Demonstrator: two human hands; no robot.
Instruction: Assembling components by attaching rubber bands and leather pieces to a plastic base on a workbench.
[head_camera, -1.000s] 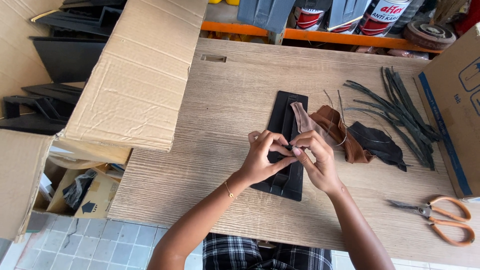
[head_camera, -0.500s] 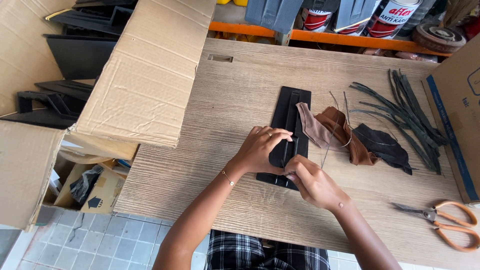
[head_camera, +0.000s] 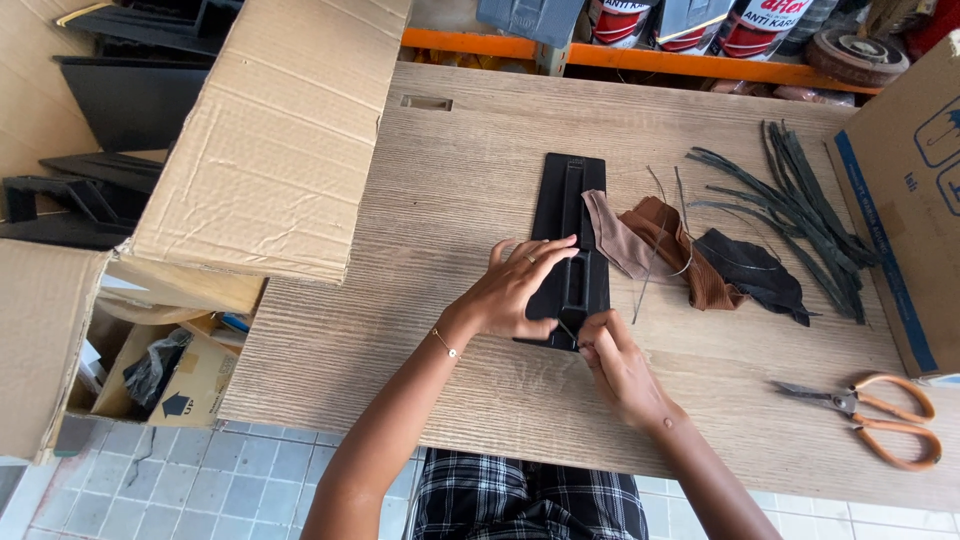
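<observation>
Black panel flat on table. L hand fingers spread, pressing it. R hand fingertips pinched at its near end, w/ thin strip. Scissors at right.

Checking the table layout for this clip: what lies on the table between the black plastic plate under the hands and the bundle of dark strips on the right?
In the head view, scraps of cloth lie between the black plate and the dark strips: tan, brown and black.

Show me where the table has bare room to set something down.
Bare wood lies between the cardboard flap and the black plate, and along the near edge between the right hand and the scissors. It is crowded around the leather scraps and dark strips.
</observation>
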